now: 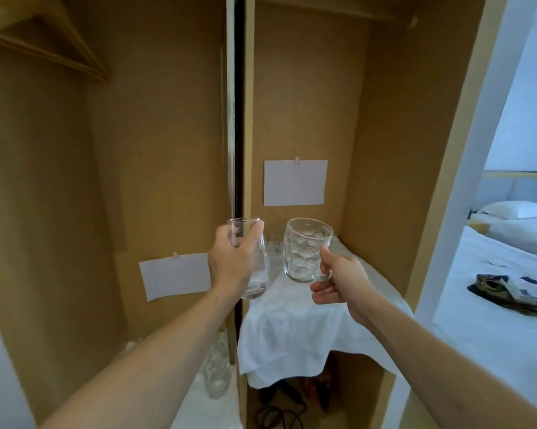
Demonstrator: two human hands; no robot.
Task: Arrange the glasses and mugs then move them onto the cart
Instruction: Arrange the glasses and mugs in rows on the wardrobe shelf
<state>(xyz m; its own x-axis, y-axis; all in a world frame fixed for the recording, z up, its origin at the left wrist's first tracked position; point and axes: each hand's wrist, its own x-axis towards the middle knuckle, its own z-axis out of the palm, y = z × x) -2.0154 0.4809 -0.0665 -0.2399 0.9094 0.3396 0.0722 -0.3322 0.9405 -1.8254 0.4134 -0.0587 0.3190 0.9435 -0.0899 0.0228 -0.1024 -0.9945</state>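
Two bare hands are raised inside the brown wardrobe: the left hand (230, 261) grips a tall clear smooth glass (254, 264), the right hand (338, 280) holds a dimpled clear glass mug (305, 250) by its handle, both lifted above the white towel-covered shelf (295, 329) below them.

1. Two bare forearms reach in from the near edge, one from the near left and one from the near right.
2. No sleeve, cuff, watch, bracelet or glove shows on either arm.
3. The left hand (230, 261) has no ring on the fingers that show.
4. The right hand (338, 277) is likewise plain, with short nails.
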